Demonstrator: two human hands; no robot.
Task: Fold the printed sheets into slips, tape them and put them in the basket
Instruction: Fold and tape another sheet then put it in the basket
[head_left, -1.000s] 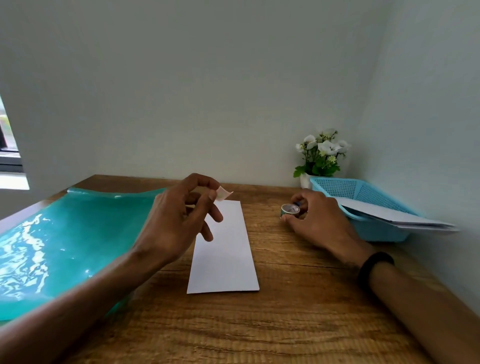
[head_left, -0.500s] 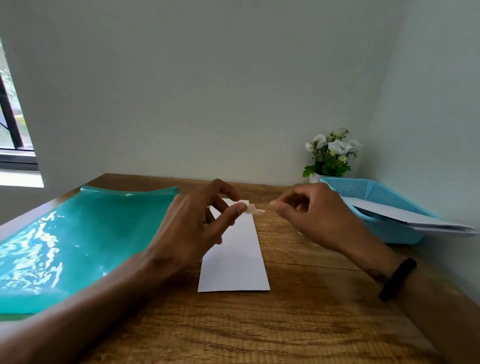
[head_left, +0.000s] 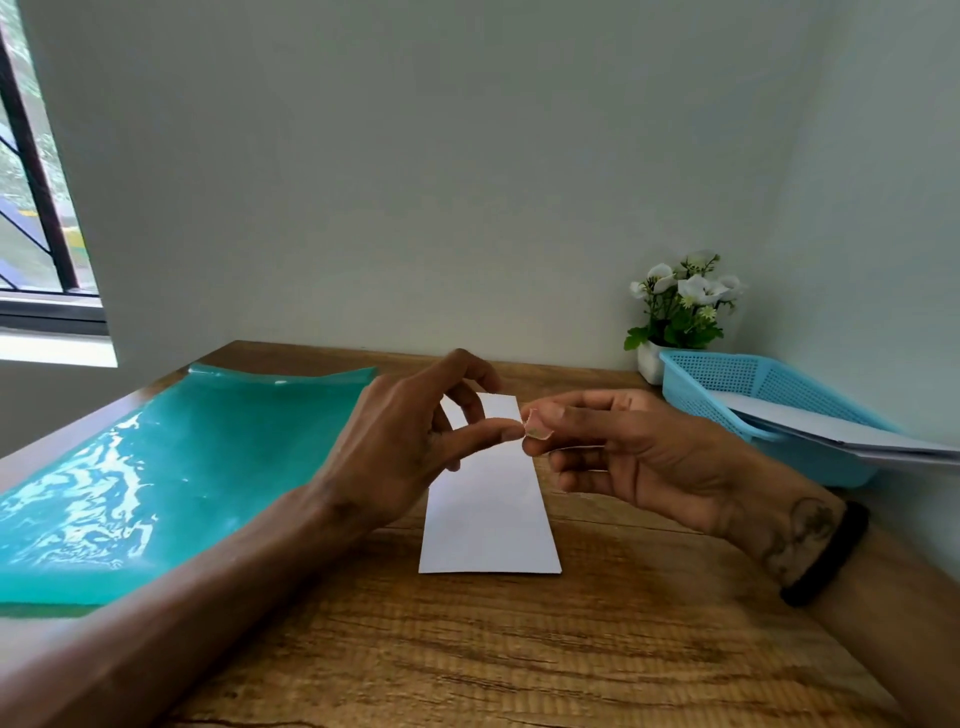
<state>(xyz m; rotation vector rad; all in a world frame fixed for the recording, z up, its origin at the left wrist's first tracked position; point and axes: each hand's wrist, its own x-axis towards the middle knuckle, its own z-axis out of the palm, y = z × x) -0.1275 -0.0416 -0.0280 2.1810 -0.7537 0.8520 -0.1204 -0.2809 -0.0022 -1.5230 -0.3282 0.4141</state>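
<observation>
Small piece of tape pinched between right hand and left hand fingertips.
Held just above folded white slip lying on wooden table; blue basket holding sheets far right.

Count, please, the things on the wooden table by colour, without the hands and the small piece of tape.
White: 3, the folded slip, the flower pot, the papers in the basket.
Blue: 1, the basket.
Green: 1, the shiny mat.
Total: 5.
</observation>
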